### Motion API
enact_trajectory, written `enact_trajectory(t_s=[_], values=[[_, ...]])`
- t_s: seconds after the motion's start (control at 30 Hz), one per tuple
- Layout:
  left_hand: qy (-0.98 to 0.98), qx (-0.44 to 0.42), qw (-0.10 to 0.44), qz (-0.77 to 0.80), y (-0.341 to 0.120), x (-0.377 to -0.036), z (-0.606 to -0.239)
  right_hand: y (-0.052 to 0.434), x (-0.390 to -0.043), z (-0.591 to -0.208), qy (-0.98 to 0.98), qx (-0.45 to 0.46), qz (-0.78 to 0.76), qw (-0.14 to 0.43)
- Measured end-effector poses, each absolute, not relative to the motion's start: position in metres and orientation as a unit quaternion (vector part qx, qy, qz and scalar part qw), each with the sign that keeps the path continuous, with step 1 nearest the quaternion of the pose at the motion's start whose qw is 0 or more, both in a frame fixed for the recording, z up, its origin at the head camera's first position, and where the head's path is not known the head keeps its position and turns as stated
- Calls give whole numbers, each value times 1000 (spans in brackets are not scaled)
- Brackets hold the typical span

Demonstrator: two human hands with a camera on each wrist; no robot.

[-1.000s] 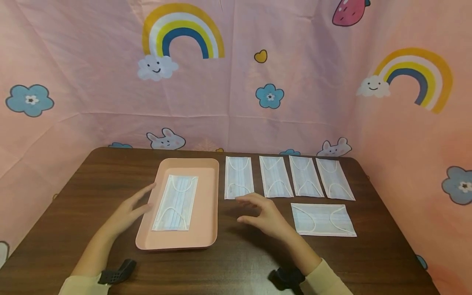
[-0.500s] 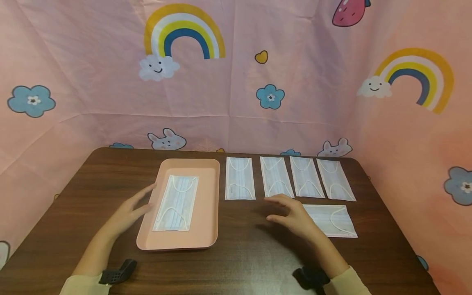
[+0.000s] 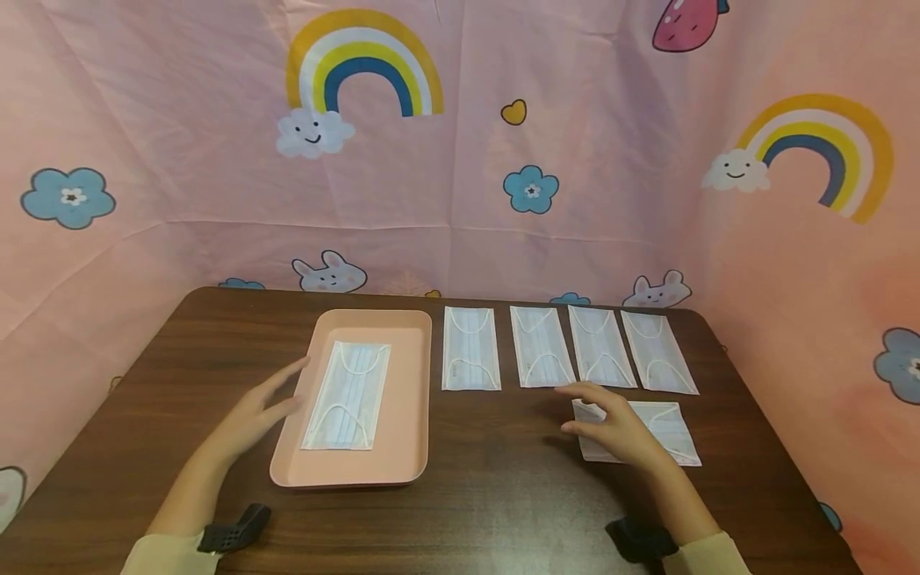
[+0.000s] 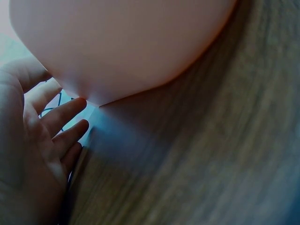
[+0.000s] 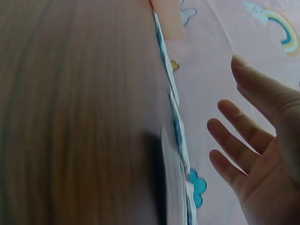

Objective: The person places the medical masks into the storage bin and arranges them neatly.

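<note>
A pink tray (image 3: 410,399) lies on the brown table (image 3: 503,495) with one white face mask (image 3: 348,395) flat in it. My left hand (image 3: 262,403) rests open against the tray's left rim; in the left wrist view its fingers (image 4: 61,129) touch the tray's pink wall (image 4: 122,47). Several more masks lie in a row (image 3: 470,347) at the back. A lone mask (image 3: 664,427) lies crosswise in front of them. My right hand (image 3: 611,423) hovers open over its left end, fingers (image 5: 239,140) spread and holding nothing.
A pink cloth backdrop with rainbows, flowers and bunnies (image 3: 460,160) closes in the table at the back and both sides. Bare wood shows between the tray and the lone mask and along the front edge.
My right hand has moved right, from in front of the leftmost mask in the row to above the lone crosswise mask. The left hand has stayed at the tray.
</note>
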State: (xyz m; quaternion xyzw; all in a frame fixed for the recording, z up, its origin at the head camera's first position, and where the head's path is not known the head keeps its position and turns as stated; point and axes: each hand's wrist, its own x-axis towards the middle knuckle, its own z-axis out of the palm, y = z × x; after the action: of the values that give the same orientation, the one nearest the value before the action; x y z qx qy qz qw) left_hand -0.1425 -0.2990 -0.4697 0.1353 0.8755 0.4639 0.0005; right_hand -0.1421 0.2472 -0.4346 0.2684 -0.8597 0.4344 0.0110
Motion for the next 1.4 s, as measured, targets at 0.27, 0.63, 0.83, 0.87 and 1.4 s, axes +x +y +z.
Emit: enact_trajectory(t_s=[0.27, 0.63, 0.83, 0.87, 1.4], values=[[876, 134, 2, 464, -298, -142, -468, 276, -144, -428, -864, 263, 430, -5], [876, 131, 4, 464, -298, -141, -465, 310, -151, -433, -879, 212, 427, -13], [873, 128, 9, 471, -297, -140, -463, 321, -154, -437, -881, 206, 426, -7], [873, 128, 9, 471, -296, -140, -462, 323, -154, -438, -881, 206, 426, -6], [870, 134, 7, 475, -297, -140, -462, 338, -158, -457, -885, 252, 391, 33]])
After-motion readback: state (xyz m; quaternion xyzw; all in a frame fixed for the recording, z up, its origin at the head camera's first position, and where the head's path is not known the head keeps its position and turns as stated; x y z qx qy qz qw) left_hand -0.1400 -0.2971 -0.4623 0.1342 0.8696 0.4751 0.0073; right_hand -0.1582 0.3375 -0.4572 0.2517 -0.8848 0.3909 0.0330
